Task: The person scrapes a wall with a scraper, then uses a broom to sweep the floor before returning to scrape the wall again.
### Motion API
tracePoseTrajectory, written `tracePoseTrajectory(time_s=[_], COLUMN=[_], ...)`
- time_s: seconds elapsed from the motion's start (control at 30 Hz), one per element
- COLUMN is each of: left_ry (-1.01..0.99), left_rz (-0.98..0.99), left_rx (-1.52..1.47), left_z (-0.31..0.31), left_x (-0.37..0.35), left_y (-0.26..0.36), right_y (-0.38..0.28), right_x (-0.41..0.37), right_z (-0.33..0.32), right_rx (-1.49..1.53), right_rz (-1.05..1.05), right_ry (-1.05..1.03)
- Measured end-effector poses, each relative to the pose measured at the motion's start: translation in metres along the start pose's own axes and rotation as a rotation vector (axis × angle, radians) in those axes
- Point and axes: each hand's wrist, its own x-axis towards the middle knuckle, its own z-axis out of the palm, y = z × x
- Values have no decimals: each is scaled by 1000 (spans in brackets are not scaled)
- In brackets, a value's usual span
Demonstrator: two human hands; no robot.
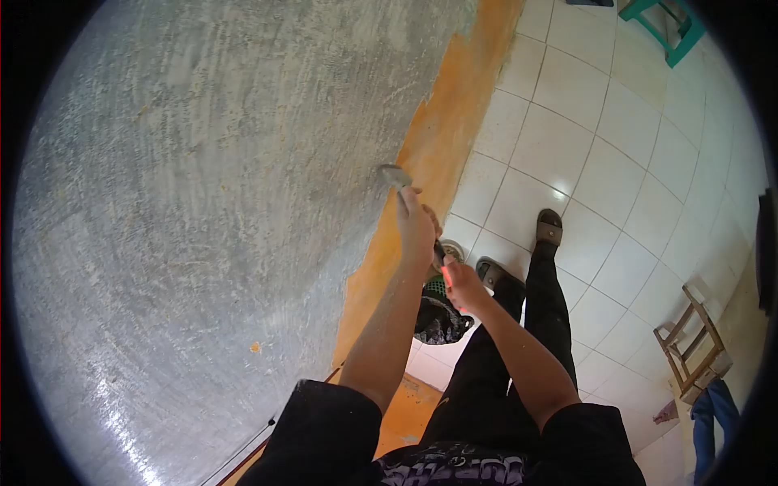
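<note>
Both of my hands are on a scraper (395,175), whose flat metal blade rests against the wall where the grey surface (243,178) borders a strip of orange paint (438,113). My left hand (416,220) is closed around the tool just behind the blade. Lower down, my right hand (464,287) grips the rear of the dark handle, near a red part. The fingers partly hide the handle.
Below my hands, a basket (434,288) with a black plastic bag (442,322) stands close to my sandalled feet. White tiles (559,146) cover the floor. A green stool (682,39) is at the upper right, and a wooden frame (695,344) at the right.
</note>
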Motion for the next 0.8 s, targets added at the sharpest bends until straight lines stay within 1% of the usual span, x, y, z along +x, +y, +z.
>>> tracePoseTrajectory(time_s=[0.03,0.1,0.13,0.17,0.2,0.23,0.27,0.33,0.43,0.47,0.53,0.57,0.63,0.67,0.73,0.77,0.8], left_ry=[22,-9,-23,-21,-16,-11,-10,-19,7,-47,-148,-140,-131,-91,-4,-4,-8], left_rz=[8,-23,-35,-4,23,50,30,-5,-32,-30,-46,11,133,92,9,-13,-35], left_rx=[-34,-15,-2,43,92,140,99,8,67,74,97,121,157,140,111,74,40], left_z=[-2,-12,-14,-8,12,20,17,13,-8,-4,21,37,67,65,41,27,14], left_x=[-4,-10,-10,-1,6,10,10,10,-9,3,27,34,45,42,20,9,-3], left_y=[-1,3,6,5,16,21,19,11,7,8,29,38,55,51,31,23,22], right_y=[-9,-32,-21,-19,-23,-57,-48,-48,-38,-32,-63,-79,-93,-92,-75,-66,-66], right_x=[-5,-15,-3,3,9,12,13,6,-4,2,25,36,53,48,22,8,-1], right_z=[1,3,5,2,0,-14,-21,-15,-5,-6,-20,-28,-36,-36,-25,-17,-15], right_rx=[21,48,-227,-145,-61,364,273,112,-55,-183,163,319,415,353,243,195,201], right_rz=[130,395,-118,-65,-15,595,454,346,159,2,312,472,449,443,443,448,441], right_ry=[-42,-122,81,106,136,-17,-37,-17,5,40,-22,-16,33,30,7,-11,-71])
